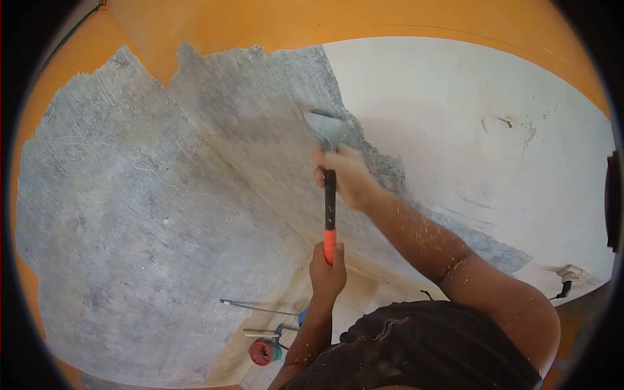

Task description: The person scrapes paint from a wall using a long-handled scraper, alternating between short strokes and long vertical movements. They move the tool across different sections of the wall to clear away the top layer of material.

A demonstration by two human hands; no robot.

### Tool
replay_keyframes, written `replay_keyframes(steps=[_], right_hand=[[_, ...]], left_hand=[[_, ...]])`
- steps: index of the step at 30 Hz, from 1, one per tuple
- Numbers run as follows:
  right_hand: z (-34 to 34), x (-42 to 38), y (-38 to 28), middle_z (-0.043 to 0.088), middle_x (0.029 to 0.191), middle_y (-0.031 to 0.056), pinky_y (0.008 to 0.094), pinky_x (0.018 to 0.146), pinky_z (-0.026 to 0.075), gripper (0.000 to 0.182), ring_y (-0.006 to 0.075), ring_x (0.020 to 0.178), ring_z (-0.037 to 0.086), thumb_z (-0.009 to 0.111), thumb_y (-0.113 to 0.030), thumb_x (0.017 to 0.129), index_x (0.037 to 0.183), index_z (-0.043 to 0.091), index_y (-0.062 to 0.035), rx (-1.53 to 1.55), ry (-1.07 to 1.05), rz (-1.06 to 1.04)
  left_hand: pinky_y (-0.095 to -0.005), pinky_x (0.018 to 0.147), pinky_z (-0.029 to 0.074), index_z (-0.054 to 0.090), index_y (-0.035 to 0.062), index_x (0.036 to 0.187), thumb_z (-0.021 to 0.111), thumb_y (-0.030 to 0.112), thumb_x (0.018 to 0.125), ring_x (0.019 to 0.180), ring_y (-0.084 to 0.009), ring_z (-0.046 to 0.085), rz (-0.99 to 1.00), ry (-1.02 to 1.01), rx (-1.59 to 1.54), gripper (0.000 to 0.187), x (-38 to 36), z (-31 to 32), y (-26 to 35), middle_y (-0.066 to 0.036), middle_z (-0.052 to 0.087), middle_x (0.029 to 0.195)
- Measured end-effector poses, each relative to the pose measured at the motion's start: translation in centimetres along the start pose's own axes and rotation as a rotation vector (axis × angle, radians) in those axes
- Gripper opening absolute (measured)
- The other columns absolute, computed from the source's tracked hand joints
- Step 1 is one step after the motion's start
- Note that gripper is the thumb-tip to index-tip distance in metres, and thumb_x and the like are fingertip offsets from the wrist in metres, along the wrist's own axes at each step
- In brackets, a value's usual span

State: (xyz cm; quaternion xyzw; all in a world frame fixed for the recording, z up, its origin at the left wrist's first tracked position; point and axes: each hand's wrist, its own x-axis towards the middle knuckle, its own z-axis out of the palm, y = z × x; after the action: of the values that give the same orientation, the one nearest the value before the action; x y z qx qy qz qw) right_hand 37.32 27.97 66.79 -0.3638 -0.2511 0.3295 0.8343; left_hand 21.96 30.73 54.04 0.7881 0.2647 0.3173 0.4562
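A long-handled scraper [330, 201] with a wide metal blade is held upright against the wall. My right hand [348, 172] is wrapped round the upper part of its black handle, just below the blade, slightly blurred. Lower down, my left hand [327, 273] grips the orange end of the handle. The blade touches the wall near the border between bare grey plaster [253, 97] and a white coated area [429, 97]. Pale flakes are scattered over my right forearm.
Orange paint [260, 23] runs along the wall's far edge. Low on the left are a red container [261, 352], a thin rod [260, 307] and a blue object [303, 316] on the tiled floor. A socket with a black plug [567, 286] is at right.
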Motion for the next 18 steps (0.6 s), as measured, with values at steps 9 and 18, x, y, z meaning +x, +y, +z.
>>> replay_keyframes(steps=[9,18], right_hand=[[-2.7,1.2,2.3,0.027,0.049,-0.007,0.0218,0.034,0.019,0.033,0.0043,0.036,0.023,0.054,-0.032,0.081,0.06,0.034,-0.016,0.265,-0.151,0.347],[-4.4,3.6,2.6,0.027,0.049,-0.0074,0.0208,0.032,0.018,0.038,0.004,0.036,0.021,0.051,-0.037,0.084,0.058,0.033,-0.0162,0.195,-0.124,0.391]], left_hand=[[-0.0271,0.053,0.043,0.05,-0.001,0.103,0.062,0.016,0.082,0.059,-0.0142,0.052,0.055,0.013,-0.101,0.03,-2.0,1.8,-5.2,-0.007,0.053,0.071],[-0.0205,0.042,0.032,0.051,0.0027,0.085,0.041,0.029,0.094,0.045,-0.0058,0.041,-0.253,-0.238,-0.643,0.029,0.0,3.0,-5.5,0.0,0.046,0.056]])
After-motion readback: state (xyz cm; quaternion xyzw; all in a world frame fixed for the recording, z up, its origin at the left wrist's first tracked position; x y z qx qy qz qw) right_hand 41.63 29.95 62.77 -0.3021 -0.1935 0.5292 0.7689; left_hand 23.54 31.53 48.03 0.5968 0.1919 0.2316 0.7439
